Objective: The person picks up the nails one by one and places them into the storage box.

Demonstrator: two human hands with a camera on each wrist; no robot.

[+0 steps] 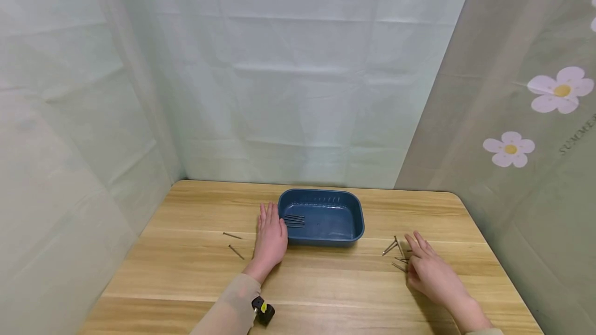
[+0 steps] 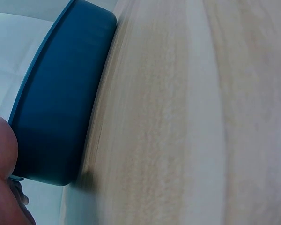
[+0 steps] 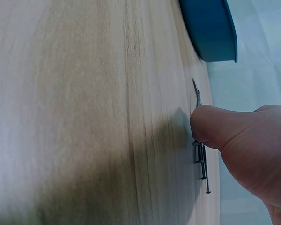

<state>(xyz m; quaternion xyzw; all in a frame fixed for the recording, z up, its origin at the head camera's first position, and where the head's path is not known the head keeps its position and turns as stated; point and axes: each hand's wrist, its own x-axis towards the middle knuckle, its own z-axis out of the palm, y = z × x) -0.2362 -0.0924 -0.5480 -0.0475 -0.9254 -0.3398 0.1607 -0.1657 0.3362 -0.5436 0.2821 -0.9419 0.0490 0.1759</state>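
My left hand [image 1: 272, 239] rests along the left end of a dark blue plastic bin [image 1: 321, 243], fingers straight and thumb at its near corner. In the left wrist view the thumb [image 2: 1, 150] overlaps the bin's rim. Several nails [image 1: 294, 221] lie side by side in the bin's left part. My right hand [image 1: 433, 275] is low over a loose group of nails [image 1: 393, 246], thumb and index finger bent down at them, other fingers stretched out. In the right wrist view the thumb [image 3: 208, 126] hides the middle of several nails [image 3: 202, 164]; I cannot tell whether it pinches any.
Two separate nails, one farther back [image 1: 232, 235] and one nearer [image 1: 236, 252], lie on the wooden table [image 1: 326, 288] left of my left hand. Pale cloth [image 1: 298, 92] hangs behind the table and along both sides. A black device [image 1: 263, 311] sits at my left wrist.
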